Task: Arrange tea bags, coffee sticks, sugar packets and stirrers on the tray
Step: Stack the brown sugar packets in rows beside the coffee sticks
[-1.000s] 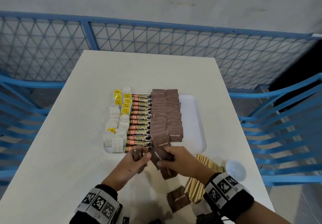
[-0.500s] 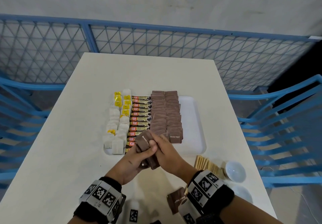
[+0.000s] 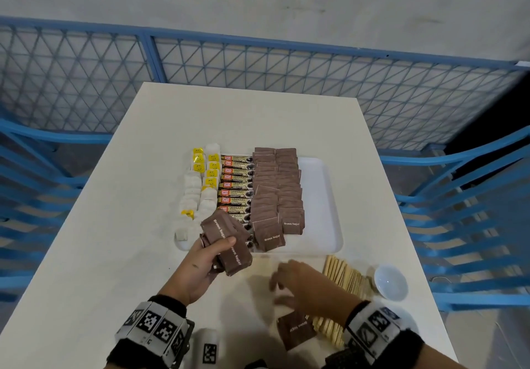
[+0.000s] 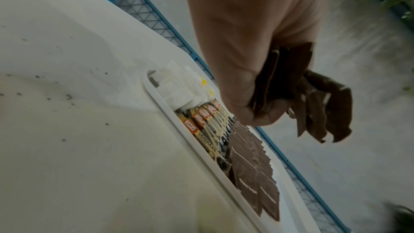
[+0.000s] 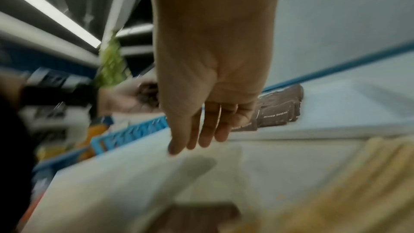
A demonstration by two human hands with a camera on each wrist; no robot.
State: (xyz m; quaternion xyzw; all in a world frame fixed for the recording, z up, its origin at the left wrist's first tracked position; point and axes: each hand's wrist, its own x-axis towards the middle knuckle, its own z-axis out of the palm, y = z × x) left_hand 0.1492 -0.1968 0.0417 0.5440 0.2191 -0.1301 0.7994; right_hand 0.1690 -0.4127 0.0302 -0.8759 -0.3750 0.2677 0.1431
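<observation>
Brown sugar packets (image 3: 226,242) are gripped as a small bundle in the left hand (image 3: 200,268), whose fingers curl round them just above the near edge of the white tray (image 3: 324,196). On this tray the tea bags (image 3: 198,193), the coffee sticks (image 3: 235,188) and two rows of brown packets (image 3: 278,188) lie side by side, while the right part of it is bare. The right hand (image 3: 304,288) hovers low over the white surface (image 3: 114,225) with its fingers straight and close together, holding nothing, between one loose packet (image 3: 295,330) near the person and the wooden stirrers (image 3: 344,277), which lie beside a small white bowl (image 3: 390,282).
</observation>
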